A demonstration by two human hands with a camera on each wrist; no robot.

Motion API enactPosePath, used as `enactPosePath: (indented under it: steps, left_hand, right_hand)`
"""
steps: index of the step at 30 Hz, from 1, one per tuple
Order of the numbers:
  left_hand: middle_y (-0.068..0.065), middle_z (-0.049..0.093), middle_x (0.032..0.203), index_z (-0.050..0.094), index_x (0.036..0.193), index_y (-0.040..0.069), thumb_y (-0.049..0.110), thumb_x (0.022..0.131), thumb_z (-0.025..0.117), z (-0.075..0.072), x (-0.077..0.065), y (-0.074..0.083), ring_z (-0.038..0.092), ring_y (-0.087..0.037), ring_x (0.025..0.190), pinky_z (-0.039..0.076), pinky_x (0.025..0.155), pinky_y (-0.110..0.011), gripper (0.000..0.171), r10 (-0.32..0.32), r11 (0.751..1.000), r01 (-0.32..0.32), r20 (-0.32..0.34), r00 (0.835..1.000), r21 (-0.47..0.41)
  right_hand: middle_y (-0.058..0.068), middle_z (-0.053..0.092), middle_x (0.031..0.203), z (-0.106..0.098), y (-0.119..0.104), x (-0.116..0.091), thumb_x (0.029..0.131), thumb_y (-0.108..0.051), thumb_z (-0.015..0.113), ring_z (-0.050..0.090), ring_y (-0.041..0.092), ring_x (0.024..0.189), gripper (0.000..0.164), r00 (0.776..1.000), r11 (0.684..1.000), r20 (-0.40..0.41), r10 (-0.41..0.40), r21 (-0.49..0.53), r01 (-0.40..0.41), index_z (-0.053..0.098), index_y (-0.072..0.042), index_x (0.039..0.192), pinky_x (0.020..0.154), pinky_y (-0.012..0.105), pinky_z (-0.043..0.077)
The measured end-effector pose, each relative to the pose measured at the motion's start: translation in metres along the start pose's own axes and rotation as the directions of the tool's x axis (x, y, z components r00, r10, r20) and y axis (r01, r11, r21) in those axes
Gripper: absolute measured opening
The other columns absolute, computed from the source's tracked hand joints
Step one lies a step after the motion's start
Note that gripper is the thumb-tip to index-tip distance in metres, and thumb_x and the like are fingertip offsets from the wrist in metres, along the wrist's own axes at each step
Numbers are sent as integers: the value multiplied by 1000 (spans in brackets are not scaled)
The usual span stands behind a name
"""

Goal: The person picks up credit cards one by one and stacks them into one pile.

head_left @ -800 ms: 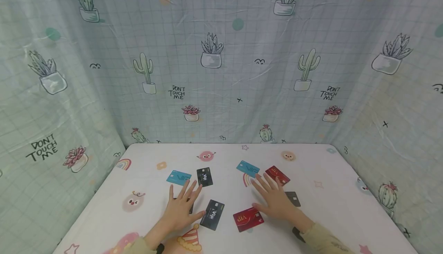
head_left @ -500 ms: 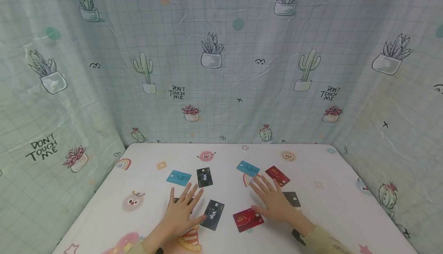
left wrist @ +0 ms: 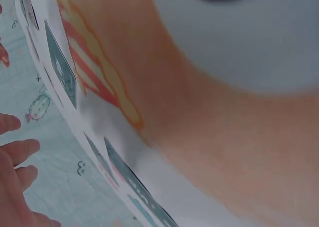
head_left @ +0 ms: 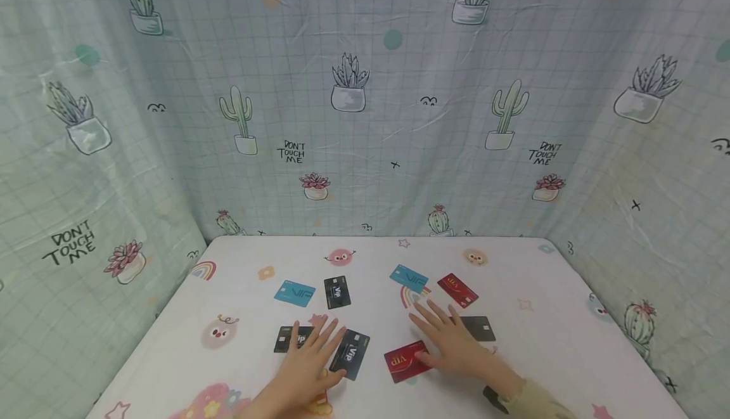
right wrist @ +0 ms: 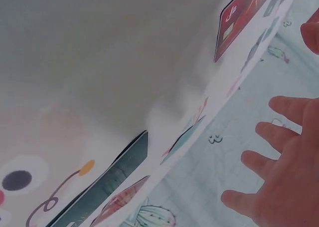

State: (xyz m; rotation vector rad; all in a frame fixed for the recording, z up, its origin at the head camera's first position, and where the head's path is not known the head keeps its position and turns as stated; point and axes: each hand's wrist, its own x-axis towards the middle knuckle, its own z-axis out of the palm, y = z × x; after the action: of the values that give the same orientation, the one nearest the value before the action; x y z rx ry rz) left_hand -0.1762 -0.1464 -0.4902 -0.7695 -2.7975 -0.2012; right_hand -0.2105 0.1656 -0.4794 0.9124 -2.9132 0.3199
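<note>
My left hand (head_left: 307, 367) hovers with spread fingers over the left group of cards. It overlaps a black VIP card (head_left: 284, 339) and the edge of a dark grey VIP card (head_left: 350, 353). Behind it lie a light blue card (head_left: 294, 293) and an upright black card (head_left: 338, 292). My right hand (head_left: 453, 348) is spread too, palm down, its thumb over a red VIP card (head_left: 402, 362). A dark grey card (head_left: 481, 328) is partly hidden beneath its fingers. Farther back are another blue card (head_left: 408, 278) and a second red card (head_left: 457, 290). Both hands hold nothing.
The cards lie flat on a white table (head_left: 570, 355) printed with cartoon figures. A pale cactus-print curtain (head_left: 365, 134) hangs behind it and along both sides. Under my right wrist a dark strap-like thing (head_left: 495, 399) shows.
My left hand has drawn back toward me and slightly right, uncovering more of the black card. My right hand has also come back a little, off the far red card. The cards stay put.
</note>
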Motion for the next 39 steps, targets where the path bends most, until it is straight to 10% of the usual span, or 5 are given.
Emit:
enactPosePath:
  steps: [11,21,28,32,39]
  left_hand:
    - [-4,47,134,45,130,14,53,80,52,5,3,21,33,-27,129,-31,97,-44,64,142,985,-136,-48,989,110]
    - [-1,53,127,50,125,14,51,82,52,10,18,36,39,-24,126,21,97,-61,57,223,968,-220,-12,975,119]
    - [2,56,120,51,122,15,51,81,53,17,29,43,41,-21,124,-2,106,-58,55,274,952,-265,-39,961,155]
    - [3,57,117,53,120,15,51,80,54,21,35,46,42,-21,123,21,98,-60,54,287,948,-277,-52,956,156]
    - [4,59,112,56,115,16,55,78,55,23,47,52,44,-20,121,22,99,-60,54,308,936,-295,-40,951,192]
  right_hand:
    - [5,37,141,1,0,-13,79,-42,61,26,32,132,68,1000,1000,16,-16,-13,16,37,-13,136,101,62,19]
    - [5,46,133,3,1,-19,77,-39,63,33,31,128,66,999,999,44,-29,-35,31,40,-12,133,102,60,22]
    - [4,48,130,3,-1,-23,78,-38,63,37,29,125,63,998,998,57,-37,-50,40,41,-13,132,101,59,23]
    - [3,47,131,5,-3,-23,78,-38,63,37,30,125,63,997,999,80,-23,-30,25,41,-14,132,101,59,23]
    - [2,47,130,10,0,-21,77,-39,63,37,29,124,64,995,995,73,-63,-71,68,40,-14,132,100,59,24]
